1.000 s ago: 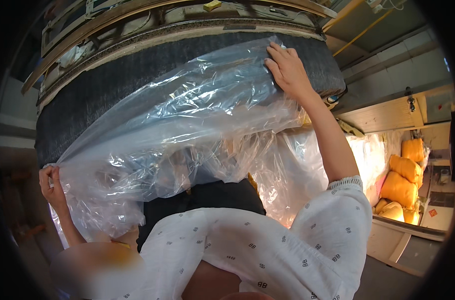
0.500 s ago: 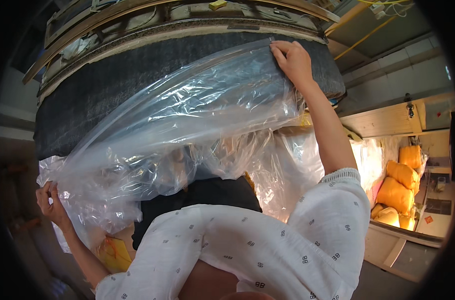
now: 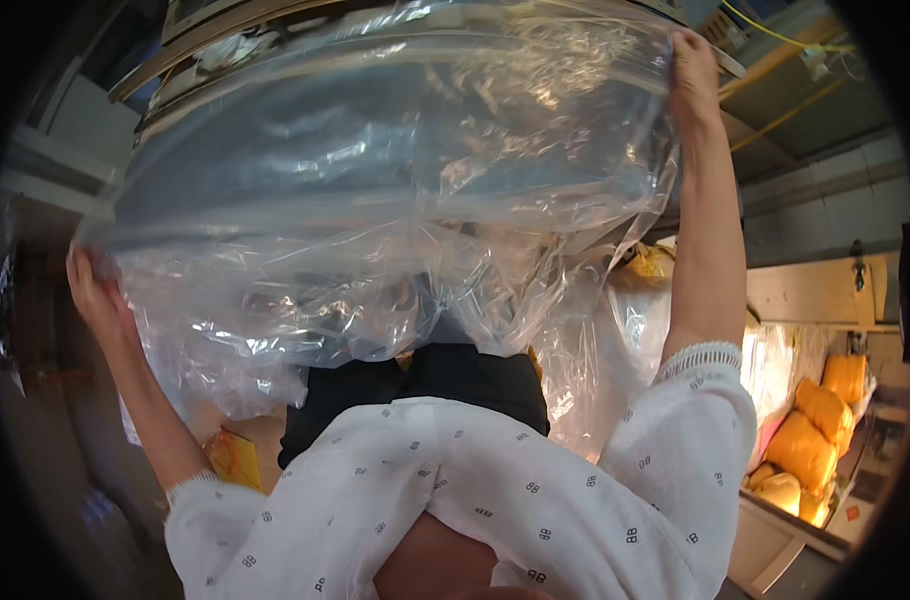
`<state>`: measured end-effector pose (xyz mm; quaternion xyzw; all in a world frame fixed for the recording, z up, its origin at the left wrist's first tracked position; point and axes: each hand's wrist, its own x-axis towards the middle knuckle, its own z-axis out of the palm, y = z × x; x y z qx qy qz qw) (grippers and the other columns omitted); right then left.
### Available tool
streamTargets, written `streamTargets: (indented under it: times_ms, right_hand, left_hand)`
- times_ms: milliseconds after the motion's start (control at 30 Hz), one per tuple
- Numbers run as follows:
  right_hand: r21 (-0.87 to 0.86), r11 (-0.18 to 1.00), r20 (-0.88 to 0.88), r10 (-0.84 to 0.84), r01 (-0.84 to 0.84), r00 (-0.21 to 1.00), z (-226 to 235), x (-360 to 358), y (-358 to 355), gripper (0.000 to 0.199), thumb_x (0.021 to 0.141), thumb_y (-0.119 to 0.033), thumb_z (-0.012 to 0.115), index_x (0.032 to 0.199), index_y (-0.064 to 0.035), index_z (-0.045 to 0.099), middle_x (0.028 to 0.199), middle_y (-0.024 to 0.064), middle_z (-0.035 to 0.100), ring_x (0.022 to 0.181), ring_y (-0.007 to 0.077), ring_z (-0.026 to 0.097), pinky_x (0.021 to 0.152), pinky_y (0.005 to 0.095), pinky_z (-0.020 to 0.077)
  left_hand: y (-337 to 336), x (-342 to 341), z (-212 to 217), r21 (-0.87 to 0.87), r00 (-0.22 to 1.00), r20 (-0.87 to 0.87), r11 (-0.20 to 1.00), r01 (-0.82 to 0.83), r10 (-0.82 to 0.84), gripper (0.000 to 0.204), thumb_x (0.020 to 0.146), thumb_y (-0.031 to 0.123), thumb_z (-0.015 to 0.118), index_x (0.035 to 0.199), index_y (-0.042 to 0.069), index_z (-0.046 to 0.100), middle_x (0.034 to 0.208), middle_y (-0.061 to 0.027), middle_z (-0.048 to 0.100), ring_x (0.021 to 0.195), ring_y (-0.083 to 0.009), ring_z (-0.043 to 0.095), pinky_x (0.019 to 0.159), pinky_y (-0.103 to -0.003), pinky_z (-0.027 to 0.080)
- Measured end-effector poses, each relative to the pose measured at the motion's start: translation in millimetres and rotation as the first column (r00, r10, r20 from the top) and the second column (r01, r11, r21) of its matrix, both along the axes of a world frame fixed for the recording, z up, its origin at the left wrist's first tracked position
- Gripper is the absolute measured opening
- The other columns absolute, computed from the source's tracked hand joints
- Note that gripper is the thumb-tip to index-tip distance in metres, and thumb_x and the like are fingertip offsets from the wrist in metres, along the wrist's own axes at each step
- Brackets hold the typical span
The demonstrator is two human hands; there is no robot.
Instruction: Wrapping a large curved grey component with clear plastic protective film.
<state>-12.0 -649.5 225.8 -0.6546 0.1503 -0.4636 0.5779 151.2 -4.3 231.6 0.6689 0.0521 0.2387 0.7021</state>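
Note:
A wide sheet of clear plastic film (image 3: 375, 230) is stretched between my two hands, over a dark work surface that shows through it. At its far right corner, my right hand (image 3: 695, 75) pinches the edge with the arm reaching well out. My left hand (image 3: 100, 290) is closed on the film's left edge, lower and nearer to me. The film is fairly taut along the far side. Nearer to me it hangs in crumpled, shiny folds, down to my dark-clothed lap.
Behind the film runs a wooden frame (image 3: 140, 75). Stacked orange bundles (image 3: 803, 448) lie at the right, near a wooden panel (image 3: 805, 290). A yellow cable (image 3: 775, 32) crosses the upper right. Low on the left is a yellow item (image 3: 237, 458).
Both hands have moved up and away from me, the right one also further right. The film is now spread wider and raised, covering most of the dark surface.

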Motion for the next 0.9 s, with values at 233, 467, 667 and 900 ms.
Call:
streamTargets:
  times_ms: [233,467,667,900]
  right_hand:
    - [-0.346,0.842,-0.222,-0.502,0.414,0.836,-86.1,2.5,-4.5,0.018,0.079,-0.019,0.060,0.087,-0.0030,0.058,0.078,0.0079,0.061,0.073,0.0160,0.057,0.069,0.0287,0.0439]
    - [-0.395,0.814,-0.291,-0.550,0.426,0.783,-88.2,10.6,-43.1,0.018,0.076,-0.020,0.063,0.081,-0.0021,0.063,0.074,0.0046,0.062,0.069,0.0144,0.056,0.067,0.0275,0.0436]
    - [-0.584,0.650,-0.309,-0.732,0.487,0.607,-75.9,15.7,-27.4,0.032,0.073,-0.022,0.063,0.088,0.0028,0.049,0.098,0.0170,0.045,0.082,0.0252,0.048,0.077,0.0334,0.0393]
    - [-0.560,0.667,-0.289,-0.714,0.492,0.638,-85.6,10.8,-47.4,0.033,0.075,-0.023,0.063,0.083,0.0027,0.043,0.101,0.0200,0.038,0.093,0.0317,0.039,0.085,0.0369,0.0324]
  left_hand:
    - [-42.3,160.7,-87.5,0.581,0.993,-0.047,0.805,0.118,-0.111,0.026,0.081,0.027,0.063,0.092,0.004,0.067,0.086,-0.0018,0.064,0.082,-0.0088,0.054,0.076,-0.020,0.040]
    - [-92.9,210.6,-80.6,0.443,0.973,-0.030,0.869,0.218,-0.229,0.025,0.076,0.026,0.069,0.090,0.005,0.069,0.083,0.0003,0.064,0.077,-0.0064,0.053,0.073,-0.019,0.040]
    - [-89.8,227.0,-84.4,0.552,0.992,-0.040,0.825,0.123,-0.122,0.030,0.070,0.030,0.073,0.077,0.002,0.064,0.071,0.0024,0.056,0.066,-0.0063,0.048,0.066,-0.020,0.038]
    - [-74.3,222.3,-86.6,0.597,0.982,-0.062,0.782,0.180,-0.179,0.033,0.071,0.033,0.071,0.073,0.004,0.056,0.071,0.0017,0.048,0.066,-0.0086,0.041,0.063,-0.021,0.035]
